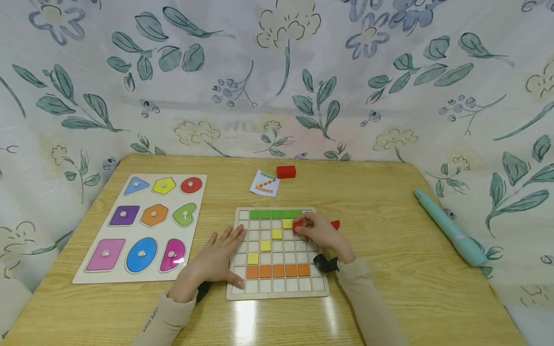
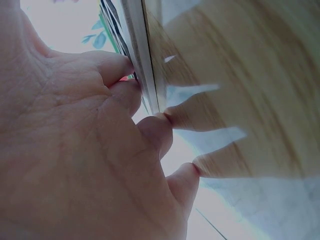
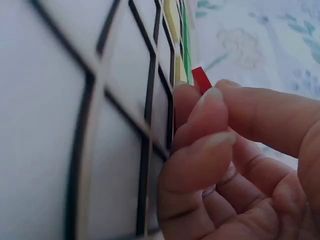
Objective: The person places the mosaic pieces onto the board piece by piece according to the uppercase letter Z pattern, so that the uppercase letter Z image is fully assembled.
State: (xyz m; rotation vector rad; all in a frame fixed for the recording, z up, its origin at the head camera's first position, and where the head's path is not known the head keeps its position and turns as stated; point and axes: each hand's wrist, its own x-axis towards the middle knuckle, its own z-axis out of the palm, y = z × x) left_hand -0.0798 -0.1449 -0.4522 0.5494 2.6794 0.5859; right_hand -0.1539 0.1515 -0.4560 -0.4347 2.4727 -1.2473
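Observation:
A wooden grid board (image 1: 322,287) lies flat on the table, with a green row of squares near its far edge, a yellow diagonal and an orange row near its front. My left hand (image 1: 218,257) rests spread along the board's left edge, its fingers straight; fingertips (image 2: 155,132) also show at the board's edge in the left wrist view. My right hand (image 1: 320,230) pinches a small red tile (image 3: 201,80) between thumb and fingers over the board's far right part, beside the farthest yellow square (image 1: 287,224). The fingers hide most of that tile.
A pattern card (image 1: 265,184) and a red block (image 1: 286,172) lie behind the board. Another red piece (image 1: 335,224) shows past my right hand. A shape puzzle board (image 1: 143,226) with knobbed pieces is at left. A teal tapered object (image 1: 450,228) lies at the right edge.

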